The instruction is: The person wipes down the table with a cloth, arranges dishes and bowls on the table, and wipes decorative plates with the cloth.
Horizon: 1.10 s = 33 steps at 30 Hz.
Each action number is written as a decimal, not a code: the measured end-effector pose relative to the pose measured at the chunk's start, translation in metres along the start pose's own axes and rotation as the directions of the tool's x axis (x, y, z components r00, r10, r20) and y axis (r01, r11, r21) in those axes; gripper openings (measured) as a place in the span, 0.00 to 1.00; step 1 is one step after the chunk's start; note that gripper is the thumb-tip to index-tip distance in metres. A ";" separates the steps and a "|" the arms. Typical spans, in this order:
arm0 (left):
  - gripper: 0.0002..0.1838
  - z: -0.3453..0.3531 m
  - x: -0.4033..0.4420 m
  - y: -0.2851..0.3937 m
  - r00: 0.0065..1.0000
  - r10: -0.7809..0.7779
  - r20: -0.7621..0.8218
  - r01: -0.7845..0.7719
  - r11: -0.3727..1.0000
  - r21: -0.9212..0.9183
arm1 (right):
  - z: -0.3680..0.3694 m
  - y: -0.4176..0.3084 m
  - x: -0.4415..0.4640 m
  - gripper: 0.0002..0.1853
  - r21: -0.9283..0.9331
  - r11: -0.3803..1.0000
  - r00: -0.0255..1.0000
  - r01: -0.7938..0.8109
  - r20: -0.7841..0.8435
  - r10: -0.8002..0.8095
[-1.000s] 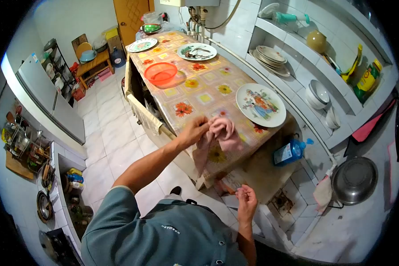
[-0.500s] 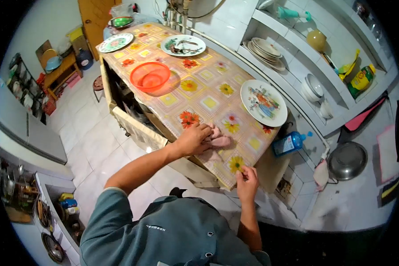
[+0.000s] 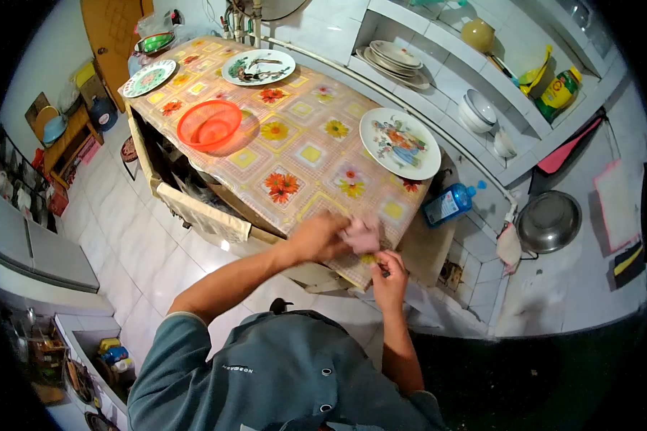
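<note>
Carrying everything here is the table [image 3: 298, 115], long top skinned in a smooth, slightly shiny floral tablecloth [image 3: 230, 169], printed grid of squares plus red and yellow flowers. Next down in size: near plate [image 3: 400, 144], round, white, glossy, coloured figures in the middle, lying flat by the wall-side edge. Two more at the far end: white plate with a dark bird-like motif [image 3: 259, 67], and a green-and-pink patterned plate [image 3: 149, 78] close to the far left corner. Red bowl [image 3: 210, 126] is round, thin-walled, see-through plastic by the look of it, near the left edge, well apart from both hands. Blue bottle [image 3: 449, 205], clear plastic with a pale label, stands off the table just beyond its near right side. Left hand [image 3: 320, 237] is over the near end, fingers clamped on the pink cloth [image 3: 361, 233]; bunched soft fabric sticks out past the fingertips on the right, low over the print. Motion blur hides the folds and the exact contact. Right hand [image 3: 389, 276] is just below the cloth at the tablecloth's near corner, fingers bent toward the thumb; can't tell whether they're pinching the edge or merely resting there.
</note>
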<state>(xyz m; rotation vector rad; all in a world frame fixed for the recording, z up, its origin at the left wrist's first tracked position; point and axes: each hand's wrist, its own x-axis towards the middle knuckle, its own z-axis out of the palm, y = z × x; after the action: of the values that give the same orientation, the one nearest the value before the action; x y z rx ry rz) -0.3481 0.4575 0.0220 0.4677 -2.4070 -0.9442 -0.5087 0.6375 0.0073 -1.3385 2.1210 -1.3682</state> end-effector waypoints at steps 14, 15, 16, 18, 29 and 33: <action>0.20 0.043 0.008 0.060 0.947 -0.320 0.031 0.319 0.921 -0.225 | -0.032 0.018 -0.022 0.34 0.565 0.814 0.988 -0.135 0.144 0.064; 0.19 0.048 0.006 0.071 0.954 -0.290 0.076 0.299 0.906 -0.299 | -0.033 0.017 -0.023 0.41 0.598 0.798 0.988 -0.077 0.152 -0.018; 0.18 0.053 0.005 0.082 0.944 -0.311 0.111 0.330 0.871 -0.364 | -0.038 0.013 -0.022 0.51 0.589 0.804 0.973 -0.086 0.225 -0.061; 0.18 0.058 0.002 0.094 0.919 -0.326 0.220 0.393 0.763 -0.513 | -0.041 0.005 -0.017 0.51 0.515 0.857 0.973 0.027 0.183 -0.141; 0.16 0.036 -0.035 0.114 0.927 -0.353 0.127 0.326 0.592 -0.737 | -0.043 -0.020 0.010 0.26 0.407 0.895 0.956 0.181 0.141 -0.258; 0.18 0.023 -0.045 0.092 0.928 -0.339 -0.153 0.126 0.674 -0.728 | -0.049 -0.046 0.031 0.28 0.339 0.911 0.968 0.235 0.002 -0.250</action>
<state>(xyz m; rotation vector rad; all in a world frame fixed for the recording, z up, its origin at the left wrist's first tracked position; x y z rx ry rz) -0.3367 0.5556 0.0574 0.5651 -1.5626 -1.6955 -0.5320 0.6341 0.0779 -1.5041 1.6328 -1.6880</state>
